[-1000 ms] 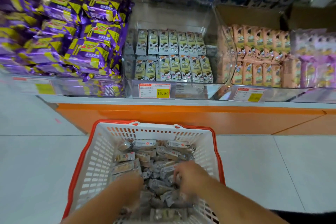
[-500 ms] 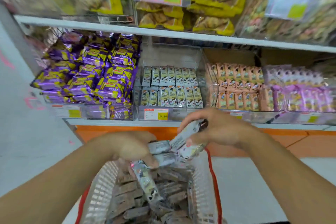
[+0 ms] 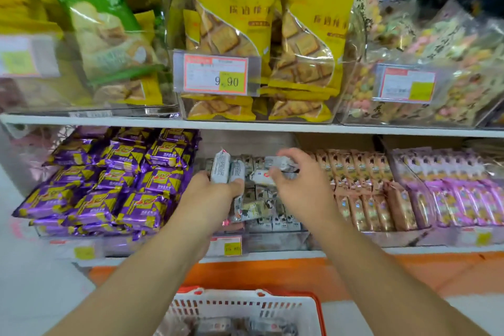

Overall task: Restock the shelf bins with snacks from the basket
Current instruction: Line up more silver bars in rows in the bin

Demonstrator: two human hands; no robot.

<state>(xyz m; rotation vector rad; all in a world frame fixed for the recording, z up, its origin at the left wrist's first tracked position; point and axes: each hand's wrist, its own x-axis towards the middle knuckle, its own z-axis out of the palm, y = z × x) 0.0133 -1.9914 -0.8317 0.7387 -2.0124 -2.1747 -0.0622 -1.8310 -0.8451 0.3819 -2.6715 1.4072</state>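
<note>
Both my hands reach into the clear middle bin (image 3: 275,239) on the lower shelf, above rows of small grey snack packs (image 3: 283,222). My left hand (image 3: 210,199) grips a bunch of grey snack packs (image 3: 222,169) standing upright, with more hanging below its fingers. To its right, my right hand (image 3: 297,185) holds a few grey packs (image 3: 278,168) over the bin's back rows. The white basket with a red rim (image 3: 253,305) sits at the bottom of the view with grey packs left inside.
Purple and yellow packs (image 3: 109,185) fill the bin to the left, tan packs (image 3: 362,188) and pink packs (image 3: 458,188) the bins to the right. The upper shelf (image 3: 245,124) carries yellow biscuit bags (image 3: 234,19) and a green bag (image 3: 109,33). An orange base runs below.
Both hands rose out of the basket with handfuls of grey packs and moved forward over the middle bin. The view tilted up, so the basket dropped to the bottom edge.
</note>
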